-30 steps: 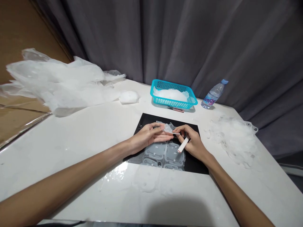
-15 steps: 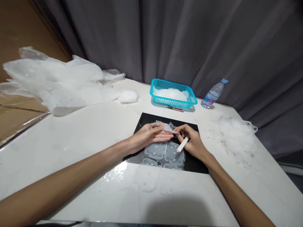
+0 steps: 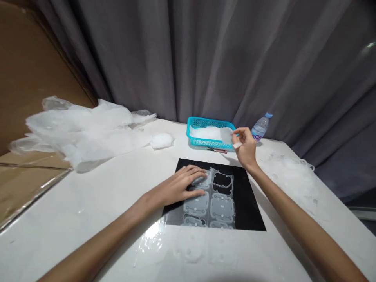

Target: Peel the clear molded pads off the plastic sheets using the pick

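One translucent sheet lies partly under the spread left hand; farther forward, I see the right hand pinching a clear piece at the right end of the teal basket.

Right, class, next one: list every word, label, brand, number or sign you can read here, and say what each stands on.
Bottle: purple lettering on its label, too blurred and partly covered by the right hand to quote reliably.
Grey moulded pieces: small marks, too small to read.
No other lettering, number or sign can be made out.
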Tool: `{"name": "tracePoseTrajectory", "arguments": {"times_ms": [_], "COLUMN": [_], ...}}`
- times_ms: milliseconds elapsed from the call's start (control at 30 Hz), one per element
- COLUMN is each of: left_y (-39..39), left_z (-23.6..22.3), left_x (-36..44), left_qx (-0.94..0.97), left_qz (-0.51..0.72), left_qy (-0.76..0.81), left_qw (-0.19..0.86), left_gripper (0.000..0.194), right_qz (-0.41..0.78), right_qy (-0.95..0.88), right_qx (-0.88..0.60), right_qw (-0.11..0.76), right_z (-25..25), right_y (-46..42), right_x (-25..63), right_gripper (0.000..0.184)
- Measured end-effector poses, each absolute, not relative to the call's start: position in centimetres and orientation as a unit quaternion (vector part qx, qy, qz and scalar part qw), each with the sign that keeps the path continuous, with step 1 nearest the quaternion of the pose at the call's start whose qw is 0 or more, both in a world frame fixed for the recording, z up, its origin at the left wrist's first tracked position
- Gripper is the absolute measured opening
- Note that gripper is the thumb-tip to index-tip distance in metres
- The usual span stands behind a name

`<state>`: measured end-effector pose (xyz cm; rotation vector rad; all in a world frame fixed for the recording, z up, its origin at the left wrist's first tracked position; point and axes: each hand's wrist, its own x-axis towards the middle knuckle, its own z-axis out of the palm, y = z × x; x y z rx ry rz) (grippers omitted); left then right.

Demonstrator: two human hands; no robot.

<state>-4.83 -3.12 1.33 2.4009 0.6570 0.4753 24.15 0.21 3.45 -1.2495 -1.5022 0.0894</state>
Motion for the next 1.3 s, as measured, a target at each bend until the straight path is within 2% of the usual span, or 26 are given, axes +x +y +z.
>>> {"name": "tracePoseTrajectory", "arguments": {"times_ms": [100, 200, 367, 467, 567, 733, 800, 900, 1300], "left_y": [-2.8, -2.7, -3.4, -4.0, -4.3, -4.4, -4.3, -4.2, -4.0], "left_z": [1.0, 0.6, -0.2, -0.4, -0.4, -0.3, -0.2, -0.2, -1.0], "left_x": [-5.2, -5.2, -4.9, -5.0, -5.6, -6.7, -6.9, -6.9, -6.5], "left_qx": [0.917, 0.924, 0.933, 0.939, 0.933, 0.917, 0.913, 0.911, 0.926], "left_qz": [0.163, 0.169, 0.184, 0.176, 0.174, 0.162, 0.158, 0.167, 0.176], "left_qy": [0.245, 0.242, 0.242, 0.233, 0.248, 0.257, 0.255, 0.248, 0.259], "left_qw": [0.268, 0.244, 0.195, 0.180, 0.193, 0.259, 0.277, 0.284, 0.209], "left_gripper": [0.052, 0.053, 0.063, 0.067, 0.068, 0.058, 0.054, 0.057, 0.066], "right_qz": [0.026, 0.038, 0.073, 0.257, 0.353, 0.377, 0.373, 0.377, 0.322], "right_qy": [-0.668, -0.705, -0.731, -0.713, -0.706, -0.736, -0.742, -0.718, -0.777], "right_qx": [-0.519, -0.509, -0.491, -0.466, -0.466, -0.431, -0.428, -0.458, -0.419], "right_qw": [0.533, 0.492, 0.469, 0.456, 0.401, 0.361, 0.356, 0.364, 0.343], "right_z": [4.9, 4.6, 2.2, 1.3, 1.0, 0.6, 0.4, 0.2, 0.3], "right_y": [4.5, 5.5, -1.3, -6.9, -10.3, -11.4, -11.3, -11.2, -11.5], "right_x": [24.2, 23.1, 20.3, 19.3, 18.7, 18.3, 18.3, 18.3, 17.9], "right_gripper": [0.011, 0.020, 0.041, 0.048, 0.038, 0.015, 0.013, 0.014, 0.008]}}
